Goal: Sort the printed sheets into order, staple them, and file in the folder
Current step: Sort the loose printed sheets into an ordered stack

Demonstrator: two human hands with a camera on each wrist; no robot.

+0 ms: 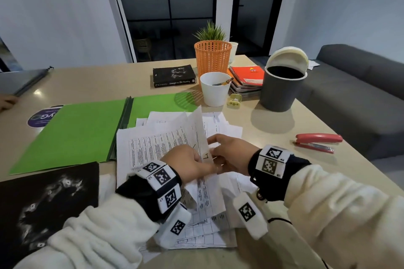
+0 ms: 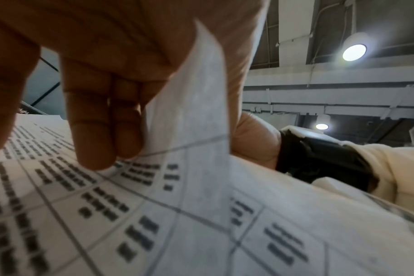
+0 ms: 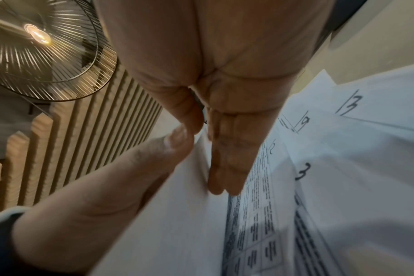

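A loose pile of printed sheets [image 1: 157, 144] with tables lies in front of me, partly over the open green folder [image 1: 76, 133]. One sheet [image 1: 200, 131] is lifted on edge above the pile. My left hand [image 1: 202, 159] pinches its lower part and my right hand [image 1: 213, 148] pinches the edge from the other side. In the left wrist view the left fingers [image 2: 95, 130] curl beside the raised sheet [image 2: 196, 102]. The right wrist view has my right hand [image 3: 201, 142] nipping the sheet's edge [image 3: 201, 168]; handwritten page numbers [image 3: 301, 173] mark the sheets. A red stapler [image 1: 317, 142] lies to the right.
At the back stand a white cup [image 1: 215, 88], an orange basket [image 1: 212, 57], a grey bin [image 1: 282, 87], spiral notebooks [image 1: 247, 81] and a black book [image 1: 173, 75]. A black printed board [image 1: 43, 203] lies near left. Another person's hand [image 1: 7, 101] shows at the left edge.
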